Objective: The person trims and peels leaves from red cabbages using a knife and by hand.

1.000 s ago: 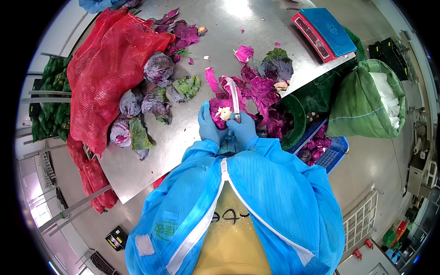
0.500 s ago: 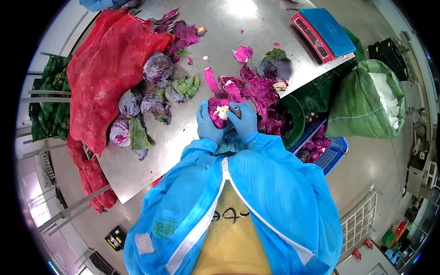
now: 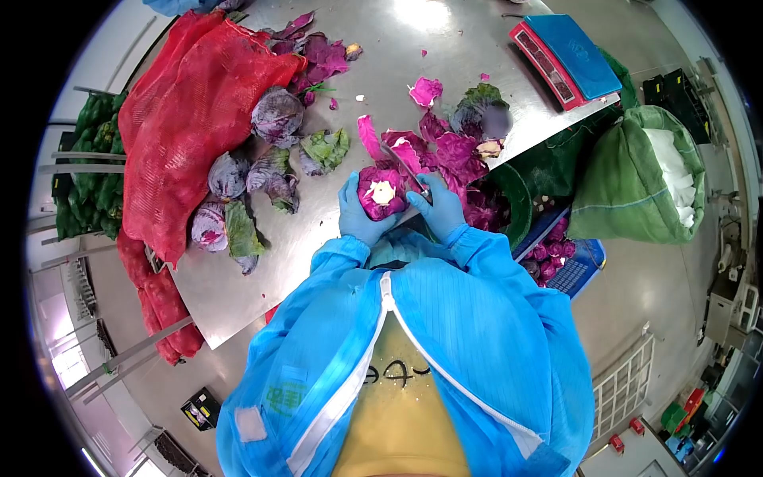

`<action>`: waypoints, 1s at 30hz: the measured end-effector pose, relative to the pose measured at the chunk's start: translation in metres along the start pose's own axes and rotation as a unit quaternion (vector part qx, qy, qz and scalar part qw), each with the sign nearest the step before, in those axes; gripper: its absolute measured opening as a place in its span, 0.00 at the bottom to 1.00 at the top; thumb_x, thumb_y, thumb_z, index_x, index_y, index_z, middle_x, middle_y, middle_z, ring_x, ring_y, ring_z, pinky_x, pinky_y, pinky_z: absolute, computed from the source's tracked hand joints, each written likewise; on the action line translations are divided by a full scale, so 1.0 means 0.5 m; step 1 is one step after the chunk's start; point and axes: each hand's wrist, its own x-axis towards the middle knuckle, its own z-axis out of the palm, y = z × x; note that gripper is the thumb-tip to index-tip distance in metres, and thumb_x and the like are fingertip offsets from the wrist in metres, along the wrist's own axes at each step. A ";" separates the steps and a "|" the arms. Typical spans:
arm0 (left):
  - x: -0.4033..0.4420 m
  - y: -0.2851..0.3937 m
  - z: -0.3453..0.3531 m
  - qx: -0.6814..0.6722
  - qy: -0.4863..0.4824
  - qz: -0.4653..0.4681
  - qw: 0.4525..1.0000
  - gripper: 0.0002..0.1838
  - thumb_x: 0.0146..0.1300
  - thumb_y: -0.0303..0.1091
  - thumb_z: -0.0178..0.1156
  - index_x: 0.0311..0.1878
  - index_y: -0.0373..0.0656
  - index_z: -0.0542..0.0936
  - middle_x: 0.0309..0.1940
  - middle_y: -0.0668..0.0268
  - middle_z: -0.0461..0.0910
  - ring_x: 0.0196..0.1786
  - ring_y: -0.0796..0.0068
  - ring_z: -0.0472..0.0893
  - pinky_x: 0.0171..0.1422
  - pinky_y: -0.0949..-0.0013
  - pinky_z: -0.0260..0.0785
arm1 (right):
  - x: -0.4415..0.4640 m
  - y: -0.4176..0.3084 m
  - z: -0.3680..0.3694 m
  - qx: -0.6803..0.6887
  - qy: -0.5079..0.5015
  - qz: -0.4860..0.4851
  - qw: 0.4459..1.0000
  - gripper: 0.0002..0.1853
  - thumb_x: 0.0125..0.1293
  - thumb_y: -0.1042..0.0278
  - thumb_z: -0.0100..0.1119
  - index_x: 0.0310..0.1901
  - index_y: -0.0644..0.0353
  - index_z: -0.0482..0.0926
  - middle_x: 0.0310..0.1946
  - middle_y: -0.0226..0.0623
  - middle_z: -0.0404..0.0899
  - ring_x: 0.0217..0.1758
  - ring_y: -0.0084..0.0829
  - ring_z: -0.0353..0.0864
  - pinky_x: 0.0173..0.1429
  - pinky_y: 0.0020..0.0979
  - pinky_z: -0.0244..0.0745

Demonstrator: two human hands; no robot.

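A trimmed red cabbage rests in my gloved left hand, its pale cut stem end turned up toward me. In my gloved right hand is a knife, its blade pointing up and left beside the cabbage. Just beyond both hands, loose purple cabbage leaves lie in a heap on the metal table. To the left lie several untrimmed red cabbages with greenish outer leaves.
A red mesh sack covers the table's left side. A red and blue scale sits at the far right corner. Beside the right edge are a dark green bin, a blue crate of trimmed cabbages and a green sack.
The knife has moved off the stem end, and its blade now shows clear of the cabbage. My right hand has shifted slightly right, away from my left, exposing more of the cabbage.
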 end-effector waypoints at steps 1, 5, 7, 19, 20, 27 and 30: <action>0.000 0.000 0.000 0.000 -0.001 0.000 1.000 0.63 0.30 0.52 0.77 0.68 0.38 0.51 0.62 0.50 0.57 0.64 0.52 0.64 0.68 0.61 0.62 | 0.000 -0.007 -0.001 -0.030 0.012 -0.055 0.998 0.30 0.63 0.46 0.56 0.59 0.59 0.68 0.38 0.49 0.80 0.40 0.48 0.80 0.43 0.40 0.74; 0.004 0.003 0.001 0.003 -0.005 -0.006 1.000 0.64 0.30 0.53 0.77 0.68 0.37 0.51 0.62 0.50 0.58 0.63 0.53 0.65 0.67 0.61 0.63 | 0.004 -0.020 -0.010 -0.054 -0.074 -0.031 0.995 0.32 0.68 0.43 0.45 0.69 0.47 0.56 0.29 0.53 0.79 0.32 0.51 0.79 0.36 0.47 0.72; 0.002 0.004 -0.002 0.010 -0.007 -0.005 1.000 0.64 0.30 0.54 0.77 0.68 0.37 0.51 0.62 0.50 0.58 0.63 0.53 0.65 0.67 0.61 0.63 | 0.008 -0.020 0.000 -0.040 -0.088 -0.030 0.995 0.31 0.69 0.45 0.44 0.70 0.43 0.54 0.27 0.54 0.78 0.30 0.52 0.78 0.35 0.48 0.71; 0.006 0.011 0.002 0.023 -0.013 -0.002 1.000 0.67 0.28 0.58 0.77 0.68 0.36 0.50 0.62 0.48 0.57 0.64 0.51 0.64 0.67 0.60 0.63 | 0.010 -0.033 0.005 -0.113 -0.125 -0.006 0.986 0.27 0.71 0.44 0.36 0.70 0.36 0.52 0.29 0.52 0.79 0.30 0.52 0.79 0.35 0.49 0.72; 0.005 0.013 0.004 0.023 -0.012 0.004 1.000 0.66 0.29 0.57 0.77 0.69 0.37 0.50 0.63 0.48 0.57 0.64 0.51 0.63 0.66 0.60 0.63 | 0.006 -0.044 0.003 -0.141 -0.121 0.011 0.983 0.27 0.71 0.44 0.36 0.70 0.36 0.52 0.29 0.51 0.79 0.30 0.51 0.79 0.35 0.49 0.72; 0.008 0.027 0.023 0.103 -0.021 0.006 0.994 0.64 0.30 0.54 0.76 0.70 0.41 0.49 0.65 0.50 0.55 0.66 0.50 0.60 0.65 0.57 0.63 | 0.007 -0.059 -0.010 -0.223 -0.114 0.033 0.968 0.28 0.71 0.45 0.36 0.71 0.38 0.50 0.34 0.47 0.81 0.32 0.47 0.81 0.35 0.48 0.74; 0.010 0.034 0.016 0.093 -0.031 -0.006 0.995 0.64 0.31 0.55 0.75 0.70 0.41 0.49 0.65 0.50 0.55 0.67 0.50 0.59 0.65 0.57 0.62 | 0.012 -0.055 -0.014 -0.240 -0.134 0.015 0.961 0.29 0.71 0.46 0.36 0.71 0.40 0.48 0.34 0.50 0.80 0.33 0.49 0.80 0.36 0.48 0.73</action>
